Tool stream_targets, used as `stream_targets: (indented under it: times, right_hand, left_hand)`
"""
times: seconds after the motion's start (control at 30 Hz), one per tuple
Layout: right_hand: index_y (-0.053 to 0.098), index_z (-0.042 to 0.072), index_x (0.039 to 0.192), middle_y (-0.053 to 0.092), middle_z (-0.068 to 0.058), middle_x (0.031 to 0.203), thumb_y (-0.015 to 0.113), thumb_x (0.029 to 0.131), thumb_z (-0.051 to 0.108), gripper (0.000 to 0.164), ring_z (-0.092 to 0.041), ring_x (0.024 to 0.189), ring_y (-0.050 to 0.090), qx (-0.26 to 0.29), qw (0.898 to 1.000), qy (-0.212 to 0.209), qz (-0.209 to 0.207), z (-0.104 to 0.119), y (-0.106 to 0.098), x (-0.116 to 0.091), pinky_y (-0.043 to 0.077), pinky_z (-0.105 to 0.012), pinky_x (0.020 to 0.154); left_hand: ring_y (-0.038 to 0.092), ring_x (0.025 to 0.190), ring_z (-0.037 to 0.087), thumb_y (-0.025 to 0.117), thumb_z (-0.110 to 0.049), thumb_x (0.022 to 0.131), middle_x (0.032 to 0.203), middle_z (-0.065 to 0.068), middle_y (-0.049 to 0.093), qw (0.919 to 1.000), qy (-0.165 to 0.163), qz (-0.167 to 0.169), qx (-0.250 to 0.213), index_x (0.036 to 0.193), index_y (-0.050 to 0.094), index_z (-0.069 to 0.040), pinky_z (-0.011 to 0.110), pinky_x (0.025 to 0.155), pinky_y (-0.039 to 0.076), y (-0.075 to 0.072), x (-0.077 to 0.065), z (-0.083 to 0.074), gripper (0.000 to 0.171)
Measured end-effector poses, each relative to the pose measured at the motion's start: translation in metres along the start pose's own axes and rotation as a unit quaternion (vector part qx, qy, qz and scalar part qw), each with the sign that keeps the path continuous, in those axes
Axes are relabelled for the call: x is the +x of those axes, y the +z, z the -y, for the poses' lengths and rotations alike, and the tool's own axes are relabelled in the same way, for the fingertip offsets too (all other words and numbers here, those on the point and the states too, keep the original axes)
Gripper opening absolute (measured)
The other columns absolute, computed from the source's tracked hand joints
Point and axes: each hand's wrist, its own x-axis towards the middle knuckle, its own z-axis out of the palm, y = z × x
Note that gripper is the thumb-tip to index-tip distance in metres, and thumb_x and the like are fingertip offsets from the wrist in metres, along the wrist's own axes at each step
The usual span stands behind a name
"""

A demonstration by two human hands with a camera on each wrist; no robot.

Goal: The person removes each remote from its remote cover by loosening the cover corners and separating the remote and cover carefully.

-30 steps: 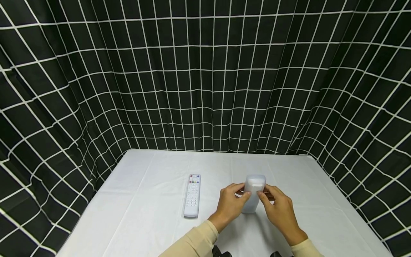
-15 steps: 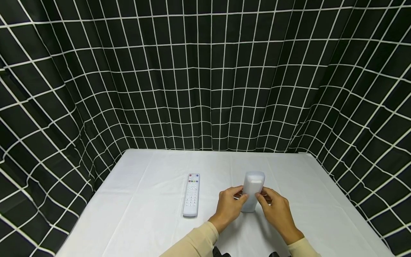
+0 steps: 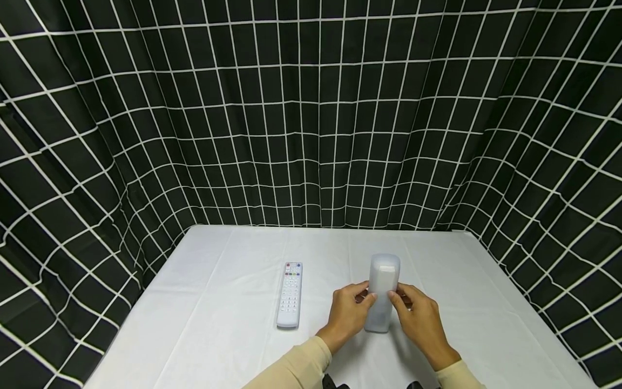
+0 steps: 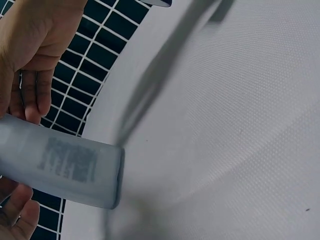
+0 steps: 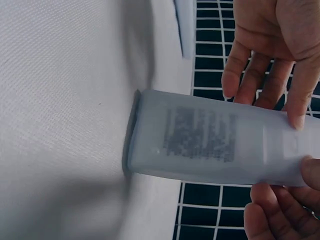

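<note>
So we've got a frosted pale-blue, long rounded plastic slab point(image 3: 382, 283) up on end over the right part of the table, leaning only slightly. We'd guess it's a remote seen from the back, since the wrist views show a dark blurry label point(image 5: 200, 134) on that face, too smeared to read. Both hands are pinching it: the left hand point(image 3: 346, 314) and the right hand point(image 3: 421, 319) each have a thumb on the near face and fingers at the side edge. We can't tell for sure whether the bottom end touches the cloth. Our worry: that's a light fingertip hold on what looks like a slick shell, so if one side eases off, we think it could twist or slide down, and if it's resting on that narrow end, letting go would probably tip it over. Well off to the left, a white slim remote control with coloured buttons point(image 3: 290, 294) lies face up on the white cloth-covered table point(image 3: 218, 324), with a black curtain with white grid lines point(image 3: 311, 119) behind everything.
</note>
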Motion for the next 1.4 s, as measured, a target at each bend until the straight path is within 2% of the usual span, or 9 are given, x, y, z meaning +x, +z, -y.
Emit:
stream_targets:
  times: [0.17,0.43,0.63,1.13,1.23,1.4]
  right_hand:
    - [0.067,-0.006,0.107,0.067,-0.008,0.089,0.066,0.092,0.008,0.021,-0.014,0.073,0.062,0.003,1.000,0.002,0.007,0.0022,-0.0009,0.0007,0.053,-0.039,0.067]
    - [0.065,-0.009,0.111,0.067,-0.009,0.090,0.064,0.094,0.013,0.027,-0.019,0.077,0.063,0.005,0.999,0.028,0.034,0.0024,-0.0026,-0.0004,0.054,-0.038,0.067]
    - [0.065,-0.009,0.111,0.065,-0.006,0.086,0.065,0.094,0.011,0.027,-0.017,0.075,0.061,-0.001,0.999,0.029,0.040,0.0023,-0.0021,0.0014,0.053,-0.036,0.065]
    - [0.067,-0.009,0.109,0.064,-0.005,0.082,0.067,0.091,0.009,0.025,-0.015,0.071,0.057,-0.024,0.998,0.038,0.053,-0.0013,0.0033,0.0002,0.049,-0.034,0.062]
    - [0.067,-0.009,0.109,0.063,-0.005,0.080,0.068,0.090,0.008,0.025,-0.015,0.070,0.056,-0.028,0.998,0.035,0.052,-0.0012,0.0031,0.0004,0.049,-0.035,0.061]
    - [0.066,-0.009,0.112,0.062,-0.004,0.080,0.068,0.090,0.006,0.027,-0.016,0.069,0.057,-0.036,0.996,0.041,0.065,-0.0022,0.0039,0.0008,0.049,-0.034,0.060]
  left_hand:
    - [0.060,0.074,0.004,0.070,-0.015,0.090,0.088,-0.002,0.067,1.0000,-0.008,0.004,0.004,0.116,0.068,0.002,0.020,0.066,0.051,-0.0001,-0.0006,-0.0014,0.031]
    - [0.058,0.069,0.003,0.071,-0.017,0.089,0.080,-0.008,0.065,0.9991,-0.041,0.014,0.001,0.115,0.070,-0.003,0.020,0.062,0.050,0.0008,-0.0028,-0.0014,0.029]
    - [0.058,0.067,0.003,0.071,-0.015,0.089,0.078,-0.005,0.066,0.9993,-0.033,0.010,0.011,0.114,0.070,-0.003,0.019,0.059,0.049,0.0012,-0.0012,-0.0012,0.028]
    - [0.052,0.060,0.001,0.070,-0.015,0.089,0.070,-0.010,0.061,0.9975,-0.063,0.014,0.031,0.106,0.075,-0.008,0.019,0.053,0.045,0.0062,-0.0046,0.0058,0.019]
    - [0.052,0.059,0.001,0.070,-0.014,0.088,0.069,-0.010,0.060,0.9976,-0.058,0.013,0.037,0.105,0.075,-0.008,0.019,0.052,0.045,0.0064,-0.0040,0.0058,0.018]
    - [0.053,0.060,0.001,0.071,-0.009,0.087,0.070,-0.009,0.061,0.9971,-0.059,0.020,0.044,0.111,0.071,-0.002,0.018,0.054,0.046,0.0072,-0.0052,0.0072,0.026]
